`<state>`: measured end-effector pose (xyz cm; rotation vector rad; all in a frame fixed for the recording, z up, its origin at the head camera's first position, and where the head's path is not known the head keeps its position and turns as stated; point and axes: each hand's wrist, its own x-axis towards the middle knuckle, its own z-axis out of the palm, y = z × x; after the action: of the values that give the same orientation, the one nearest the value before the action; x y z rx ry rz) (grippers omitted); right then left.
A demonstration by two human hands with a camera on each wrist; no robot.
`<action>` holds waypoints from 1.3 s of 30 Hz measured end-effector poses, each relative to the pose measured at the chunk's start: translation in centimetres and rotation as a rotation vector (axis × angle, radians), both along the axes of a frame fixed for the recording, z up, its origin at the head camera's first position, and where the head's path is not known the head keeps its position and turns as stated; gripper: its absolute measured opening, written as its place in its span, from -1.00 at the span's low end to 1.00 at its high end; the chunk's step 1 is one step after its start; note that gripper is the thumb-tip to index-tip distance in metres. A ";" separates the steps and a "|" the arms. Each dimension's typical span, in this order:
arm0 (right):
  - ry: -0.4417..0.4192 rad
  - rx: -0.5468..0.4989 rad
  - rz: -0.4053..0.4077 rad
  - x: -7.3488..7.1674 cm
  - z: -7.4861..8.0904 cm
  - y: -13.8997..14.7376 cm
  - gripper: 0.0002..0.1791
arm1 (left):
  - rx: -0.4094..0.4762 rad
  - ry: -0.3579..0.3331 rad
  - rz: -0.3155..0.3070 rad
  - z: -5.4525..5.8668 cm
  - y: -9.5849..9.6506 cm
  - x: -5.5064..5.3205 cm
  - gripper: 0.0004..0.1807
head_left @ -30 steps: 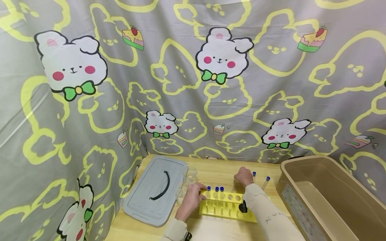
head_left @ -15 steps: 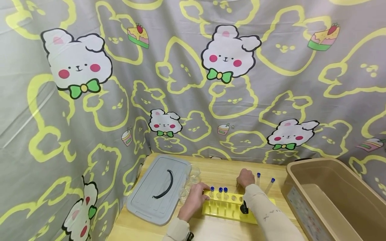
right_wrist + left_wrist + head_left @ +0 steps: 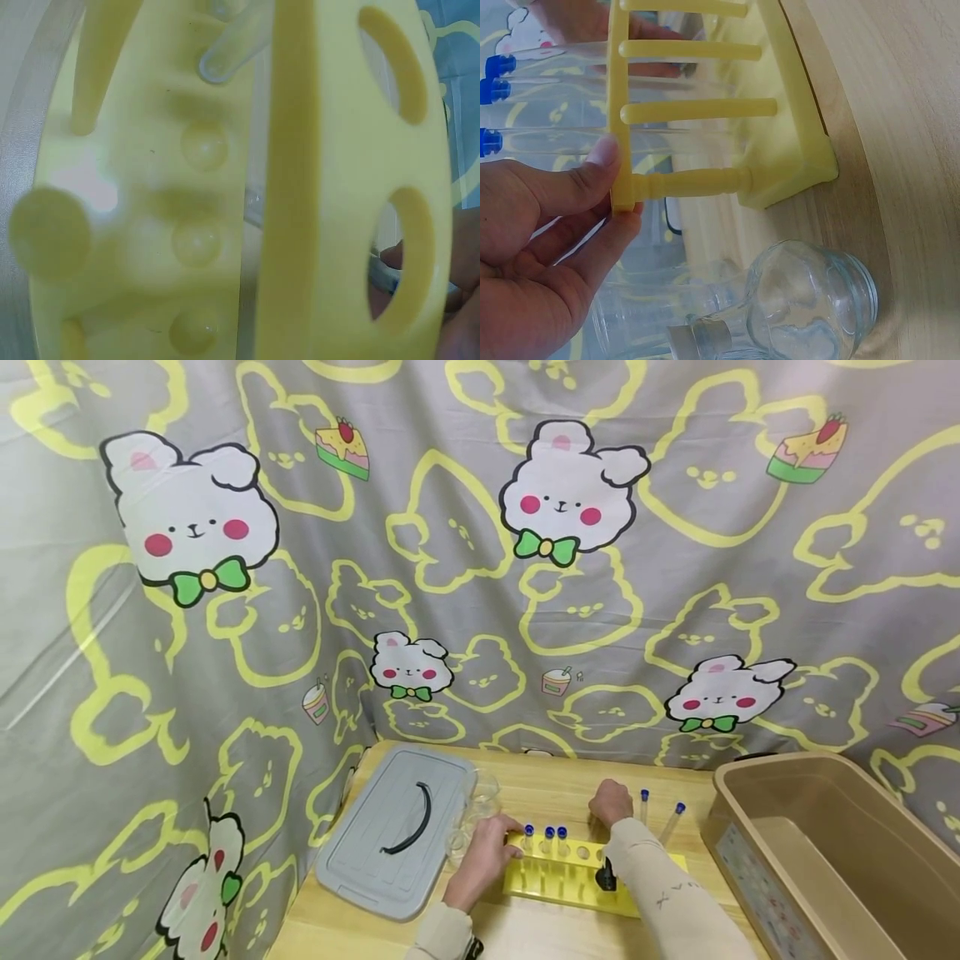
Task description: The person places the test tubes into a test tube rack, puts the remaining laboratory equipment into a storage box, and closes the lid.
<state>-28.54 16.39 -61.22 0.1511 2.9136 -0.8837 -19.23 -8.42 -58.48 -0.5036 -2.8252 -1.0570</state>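
Find one gray lid (image 3: pixel 367 835) lying at left on the wood table (image 3: pixel 517 777), one tan bin (image 3: pixel 810 785) standing at right, a rabbit-print curtain (image 3: pixel 450 527) behind. Note glass flasks (image 3: pixel 795 300) between lid and yellow rack (image 3: pixel 570 895), just beside the left hand (image 3: pixel 483 852), too overlapped to count. Note right sleeve (image 3: pixel 663 877) crossing and hiding part of the upright rack, at front center of the table. Count three blue-capped tubes (image 3: pixel 550 832) in the rack, two loose tubes (image 3: pixel 680 808) right of the right hand (image 3: pixel 612 802). Record left hand as pinching the rack's left end; right hand as curled behind the rack on a clear piece (image 3: pixel 386 274), too hidden to identify.
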 end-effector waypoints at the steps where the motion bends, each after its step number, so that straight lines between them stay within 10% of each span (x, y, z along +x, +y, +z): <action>1: -0.005 -0.006 -0.001 0.0 0.0 0.0 -0.57 | 0.001 -0.004 -0.001 0.0 0.0 0.0 -0.68; 17: -0.041 -0.155 -0.016 -1.7 0.7 1.4 -0.91 | 0.011 0.013 -0.016 -0.5 0.0 0.1 -0.67; 26: 0.033 -0.198 -0.028 -1.1 4.9 1.6 -0.50 | 0.008 0.019 -0.016 -0.7 0.0 0.0 -0.68; 39: 0.269 -0.344 -0.027 2.0 10.1 2.1 -0.57 | 0.004 0.037 -0.018 -0.8 0.0 0.0 -0.70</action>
<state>-26.52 18.53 -51.11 0.0477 2.9368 -1.4967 -19.27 -8.45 -59.27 -0.5438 -2.7910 -1.0455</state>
